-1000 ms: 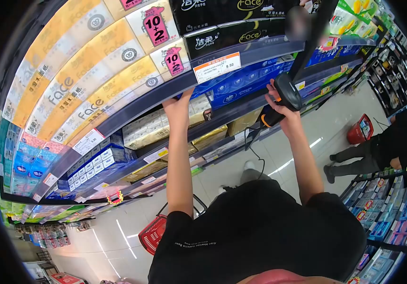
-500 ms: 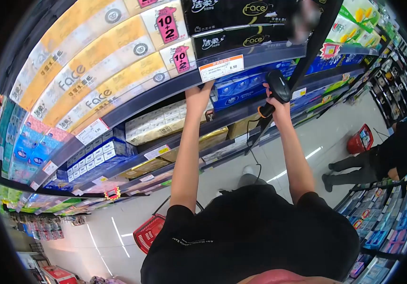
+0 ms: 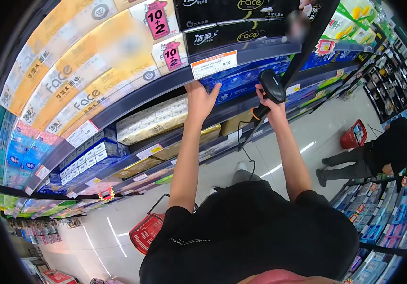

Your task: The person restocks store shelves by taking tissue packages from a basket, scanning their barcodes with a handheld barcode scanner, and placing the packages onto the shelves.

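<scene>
In the head view my right hand (image 3: 274, 110) grips a black barcode scanner (image 3: 271, 86) with an orange-and-black handle, its cable hanging down. My left hand (image 3: 201, 103) reaches under the upper shelf's edge, thumb stretched apart from the palm. Its fingertips are hidden behind the price tag (image 3: 214, 65) and shelf lip. The thumb lies against blue tissue packs (image 3: 234, 84), which sit on the shelf below. Left of that wrist is a white-and-gold pack of tissues (image 3: 153, 120).
Yellow-and-white tissue packs (image 3: 78, 71) and black packs (image 3: 203, 38) fill the shelf above. A red shopping basket (image 3: 147, 233) stands on the floor at my left. On the right a person in black (image 3: 393, 146) is beside another red basket (image 3: 353, 135).
My left hand has turned so its thumb now shows against the blue packs. The scanner stays in my right hand; the whole view has shifted slightly.
</scene>
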The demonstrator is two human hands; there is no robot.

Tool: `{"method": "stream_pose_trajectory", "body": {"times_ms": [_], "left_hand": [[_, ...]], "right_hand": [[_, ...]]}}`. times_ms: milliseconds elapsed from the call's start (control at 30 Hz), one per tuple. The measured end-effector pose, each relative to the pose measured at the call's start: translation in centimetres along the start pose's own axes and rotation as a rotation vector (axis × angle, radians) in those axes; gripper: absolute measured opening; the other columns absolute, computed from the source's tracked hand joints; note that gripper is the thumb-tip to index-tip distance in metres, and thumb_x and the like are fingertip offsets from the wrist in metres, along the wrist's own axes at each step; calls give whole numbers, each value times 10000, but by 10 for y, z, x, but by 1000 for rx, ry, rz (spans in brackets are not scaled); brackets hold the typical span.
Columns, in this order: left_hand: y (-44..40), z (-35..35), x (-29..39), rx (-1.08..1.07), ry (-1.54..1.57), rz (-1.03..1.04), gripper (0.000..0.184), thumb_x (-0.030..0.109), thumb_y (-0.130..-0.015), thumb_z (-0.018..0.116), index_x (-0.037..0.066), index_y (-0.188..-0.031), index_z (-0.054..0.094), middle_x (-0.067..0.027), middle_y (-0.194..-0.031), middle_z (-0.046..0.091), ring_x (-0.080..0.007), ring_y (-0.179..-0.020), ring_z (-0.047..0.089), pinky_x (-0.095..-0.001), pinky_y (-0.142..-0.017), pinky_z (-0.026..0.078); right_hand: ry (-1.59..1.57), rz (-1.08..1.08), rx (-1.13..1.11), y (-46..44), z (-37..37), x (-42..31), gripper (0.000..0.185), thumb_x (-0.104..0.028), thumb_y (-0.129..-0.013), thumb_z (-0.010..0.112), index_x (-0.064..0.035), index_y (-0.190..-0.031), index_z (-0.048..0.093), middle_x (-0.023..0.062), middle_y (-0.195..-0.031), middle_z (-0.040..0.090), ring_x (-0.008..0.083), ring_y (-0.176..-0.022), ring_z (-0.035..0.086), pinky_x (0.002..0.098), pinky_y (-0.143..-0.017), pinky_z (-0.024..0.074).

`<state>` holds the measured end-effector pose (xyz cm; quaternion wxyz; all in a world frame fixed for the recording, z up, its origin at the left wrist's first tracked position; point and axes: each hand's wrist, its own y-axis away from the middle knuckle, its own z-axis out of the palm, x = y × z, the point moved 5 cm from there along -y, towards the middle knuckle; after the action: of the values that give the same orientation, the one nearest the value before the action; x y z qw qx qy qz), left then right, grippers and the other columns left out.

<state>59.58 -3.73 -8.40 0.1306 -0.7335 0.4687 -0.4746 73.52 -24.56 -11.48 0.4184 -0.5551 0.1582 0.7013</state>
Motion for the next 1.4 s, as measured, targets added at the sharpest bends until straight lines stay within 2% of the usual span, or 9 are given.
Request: {"method": "stream_pose_trajectory", "body": {"times_ms": [300, 433, 500, 600, 767, 833, 1067, 1267, 1400], "left_hand": [[2, 0, 12, -55, 114, -61, 865, 240, -850, 743, -136, -1423, 216, -379, -1418, 343, -475, -1329, 364, -457, -1127, 288], [8, 1, 30, 119, 208, -79, 898, 148, -803, 788, -123, -1431, 206, -324, -1370, 428, -393, -1282, 449, -413, -1103, 328], [9, 7, 21, 127, 263, -132, 815, 173, -826, 770, -115, -1400, 267, -335, -1357, 429, -469, -1260, 440, -439, -1091, 335], [10, 11, 16, 129, 316, -172, 778, 182, -843, 765, -113, -1380, 286, -321, -1257, 531, -454, -1164, 534, -439, -1020, 407], [13, 7, 20, 69, 180, -333, 696, 180, -878, 736, -111, -1343, 308, -279, -1041, 645, -396, -926, 648, -424, -831, 499], [16, 11, 19, 64, 172, -342, 767, 89, -888, 720, -68, -1441, 212, -203, -1144, 615, -221, -1005, 624, -317, -838, 501], [24, 18, 21, 152, 331, -390, 729, 35, -922, 661, -43, -1466, 181, -205, -1334, 488, -242, -1211, 517, -343, -1041, 405], [27, 13, 36, 410, 356, -267, 739, 162, -974, 593, -28, -1505, 115, -238, -1536, 216, -292, -1406, 307, -440, -1163, 263], [33, 28, 36, 387, 346, -328, 649, 129, -986, 566, -60, -1470, 175, -252, -1483, 306, -278, -1351, 377, -403, -1132, 305]], "right_hand": [[-103, -193, 284, 8, -117, -53, 359, -54, -773, 576, -6, -1122, 642, 226, -1376, 542, 313, -1223, 565, 483, -1044, 455], [-298, -100, 16, -36, -141, -52, 322, -117, -841, 580, -30, -1149, 622, 234, -1483, 438, 336, -1377, 419, 508, -1156, 300], [-310, -78, -16, -51, -144, -47, 318, -138, -841, 597, -27, -1138, 624, 203, -1452, 477, 320, -1380, 416, 503, -1149, 303], [-310, 19, -33, -62, -143, -42, 316, -149, -814, 623, -13, -1099, 624, 83, -1156, 598, 210, -1095, 538, 442, -1066, 384], [-363, 61, -152, -79, -167, -15, 339, -147, -792, 617, -11, -1101, 603, 100, -1097, 623, 165, -971, 518, 360, -886, 454], [-354, 44, -257, -82, -168, -13, 394, -147, -778, 619, -13, -1148, 592, 96, -1078, 633, 170, -989, 525, 357, -885, 452], [-327, 99, -231, -80, -167, -11, 440, -132, -753, 623, -18, -1177, 592, 81, -1069, 611, 169, -940, 531, 369, -927, 433], [-317, 49, -258, -92, -176, -13, 622, -140, -688, 674, -22, -1285, 541, 124, -1135, 609, 240, -1238, 524, 414, -1107, 349], [-333, -28, -395, -111, -168, -25, 630, -179, -690, 688, 2, -1275, 543, 140, -1098, 628, 257, -1215, 511, 393, -1115, 316]]}}
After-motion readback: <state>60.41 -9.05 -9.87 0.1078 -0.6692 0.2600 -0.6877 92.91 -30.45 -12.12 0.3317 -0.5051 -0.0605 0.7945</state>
